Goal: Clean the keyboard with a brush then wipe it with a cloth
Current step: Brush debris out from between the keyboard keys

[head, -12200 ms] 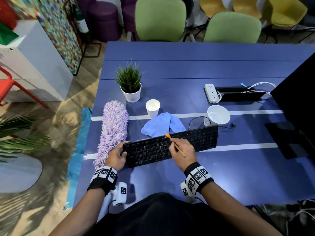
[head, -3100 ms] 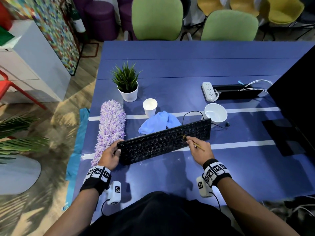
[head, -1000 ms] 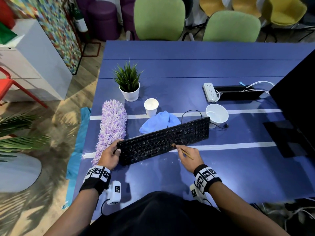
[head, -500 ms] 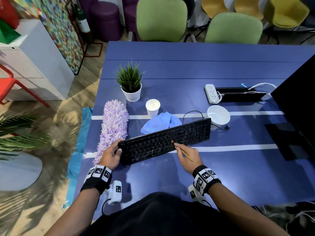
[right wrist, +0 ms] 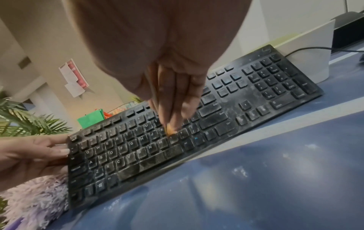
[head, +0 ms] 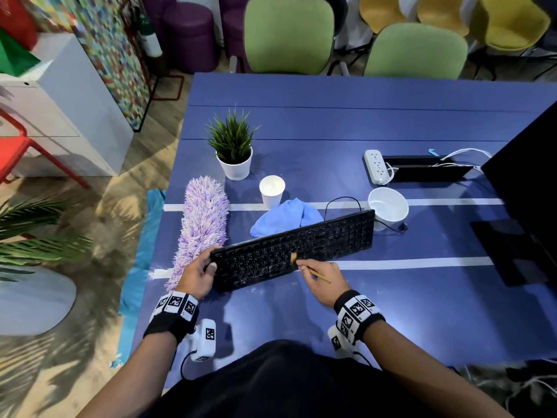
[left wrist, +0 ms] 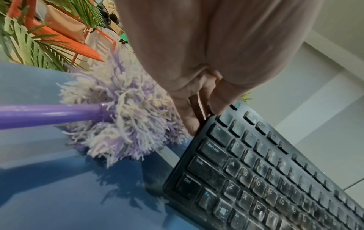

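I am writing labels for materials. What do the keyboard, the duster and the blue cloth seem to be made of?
Keyboard: matte black plastic by its look, with moulded keys filmed in pale dust.
Duster: fluffy purple and white yarn-like strands, perhaps microfibre, on a glossy purple handle, likely plastic.
Cloth: soft woven fabric, judging by its crumpled folds; the fibre is unclear.

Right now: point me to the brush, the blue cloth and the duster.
brush [head: 293,257], head view, on the bristle tip touching the keys.
blue cloth [head: 283,217], head view, on the middle of the bunched fabric.
duster [head: 205,215], head view, on the fluffy purple head.
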The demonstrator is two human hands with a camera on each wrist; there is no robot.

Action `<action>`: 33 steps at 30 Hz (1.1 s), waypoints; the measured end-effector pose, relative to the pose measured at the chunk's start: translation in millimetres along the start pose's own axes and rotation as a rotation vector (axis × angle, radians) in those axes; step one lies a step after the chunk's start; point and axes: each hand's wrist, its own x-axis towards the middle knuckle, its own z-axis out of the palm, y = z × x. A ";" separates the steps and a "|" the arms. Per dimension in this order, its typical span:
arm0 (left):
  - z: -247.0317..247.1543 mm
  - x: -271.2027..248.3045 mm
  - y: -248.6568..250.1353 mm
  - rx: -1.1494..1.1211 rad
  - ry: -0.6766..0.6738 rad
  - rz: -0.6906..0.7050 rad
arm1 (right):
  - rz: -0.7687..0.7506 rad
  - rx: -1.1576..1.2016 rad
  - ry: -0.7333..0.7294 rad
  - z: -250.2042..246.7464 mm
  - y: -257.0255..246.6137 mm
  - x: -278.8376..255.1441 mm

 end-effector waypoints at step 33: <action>0.3 -2.8 0.5 -0.018 -0.021 0.004 | -0.086 -0.070 -0.218 26.3 -38.4 -4.7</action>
